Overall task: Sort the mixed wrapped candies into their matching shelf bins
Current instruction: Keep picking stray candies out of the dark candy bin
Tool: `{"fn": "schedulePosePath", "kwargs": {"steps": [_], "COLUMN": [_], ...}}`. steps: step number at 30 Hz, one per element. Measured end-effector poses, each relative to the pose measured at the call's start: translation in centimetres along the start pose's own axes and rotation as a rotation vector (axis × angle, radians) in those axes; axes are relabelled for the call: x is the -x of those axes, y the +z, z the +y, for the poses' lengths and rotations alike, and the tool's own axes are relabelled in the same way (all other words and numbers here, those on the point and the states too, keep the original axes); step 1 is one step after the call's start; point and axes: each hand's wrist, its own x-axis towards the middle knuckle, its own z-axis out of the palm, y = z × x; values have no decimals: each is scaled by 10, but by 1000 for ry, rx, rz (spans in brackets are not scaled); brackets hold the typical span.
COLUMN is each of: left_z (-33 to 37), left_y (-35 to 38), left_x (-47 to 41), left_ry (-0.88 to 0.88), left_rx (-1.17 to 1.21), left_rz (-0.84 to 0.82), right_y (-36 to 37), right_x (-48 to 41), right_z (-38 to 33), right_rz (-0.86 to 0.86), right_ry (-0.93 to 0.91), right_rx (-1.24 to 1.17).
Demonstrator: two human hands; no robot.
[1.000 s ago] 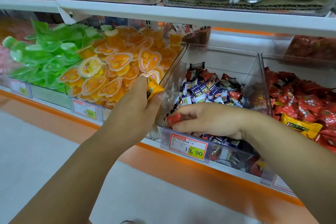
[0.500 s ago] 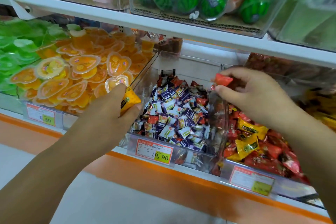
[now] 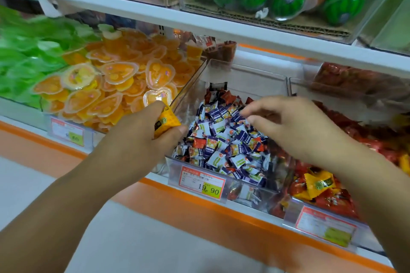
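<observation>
Yellow foil-wrapped candy (image 3: 166, 121) is pinched in the closed grip of the left hand (image 3: 137, 139), above the left wall of the clear plastic middle bin (image 3: 189, 97). Hazard: a loosened grip would likely drop it among the purple-and-white wrapped candies (image 3: 224, 139), a mismatch; similar yellow wrappers (image 3: 317, 184) lie one bin rightward. The right hand (image 3: 297, 133) hovers there, fingers relaxed, nothing visible held. The candy's long axis appears diagonal, exposed end pointing right and away.

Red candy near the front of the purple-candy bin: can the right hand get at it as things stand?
Probably yes. The right hand hangs empty above the open-topped bin, and the red candy lies on top of the pile, uncovered.
</observation>
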Motion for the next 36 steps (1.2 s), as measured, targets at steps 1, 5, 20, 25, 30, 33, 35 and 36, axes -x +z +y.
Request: {"fn": "schedulePosePath", "kwargs": {"steps": [1,5,20,25,30,33,35,36], "left_z": [-2,-10,-18,-15,-17,-16,-16,-16], "left_y": [-1,-4,2,3,2,2,1,0], "left_x": [0,0,-7,-9,-8,-7,-6,-5], "left_ry": [1,-4,18,10,29,36,39,37], "left_rx": [5,-41,-40,-11,-11,-7,1,2], "left_rz": [-2,8,26,18,5,8,9,9], "right_y": [15,78,114,59,55,83,93,96], "right_x": [-5,-29,-48,-55,-54,-55,-55,-55], "right_z": [-8,-23,-23,-20,-19,-17,-17,-18], "right_rz": [-138,-423,-374,-139,-210,-340,-406,-429], "right_ry": [-30,-109,-133,33,85,56,32,6], "right_rx": [26,105,35,9,138,213,214,218]}}
